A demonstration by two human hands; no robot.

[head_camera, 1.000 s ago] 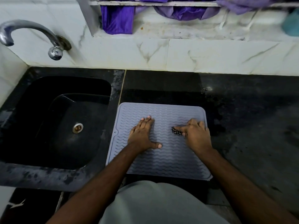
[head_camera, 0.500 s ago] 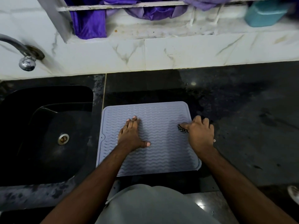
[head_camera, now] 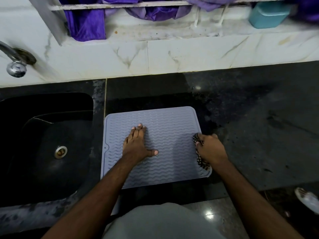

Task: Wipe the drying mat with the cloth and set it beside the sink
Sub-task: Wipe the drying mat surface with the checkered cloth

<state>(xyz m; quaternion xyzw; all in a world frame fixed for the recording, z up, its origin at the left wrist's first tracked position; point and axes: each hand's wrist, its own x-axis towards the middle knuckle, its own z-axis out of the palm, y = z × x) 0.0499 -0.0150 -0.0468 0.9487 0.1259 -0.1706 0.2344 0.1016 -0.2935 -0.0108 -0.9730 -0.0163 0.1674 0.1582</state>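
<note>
A grey ribbed drying mat [head_camera: 165, 128] lies flat on the black counter [head_camera: 259, 126], just right of the black sink [head_camera: 43, 135]. My left hand [head_camera: 138, 144] presses flat on the mat's left half, fingers straight and thumb spread. At the mat's right edge my right hand [head_camera: 212, 150] grips a dark patterned cloth [head_camera: 198, 152]. The cloth shows only as a strip along the hand's left side; the rest is hidden under my fist.
A chrome tap [head_camera: 15, 64] juts over the sink at the far left. Behind the counter runs a white marble ledge [head_camera: 172, 54] with purple fabric [head_camera: 86, 23] and a teal container [head_camera: 269, 14]. A foot [head_camera: 309, 200] shows on the floor at lower right.
My right hand slid the cloth rightward from the mat's middle to its right edge. My left hand stayed pressed on the mat. The view shifted to the right.
</note>
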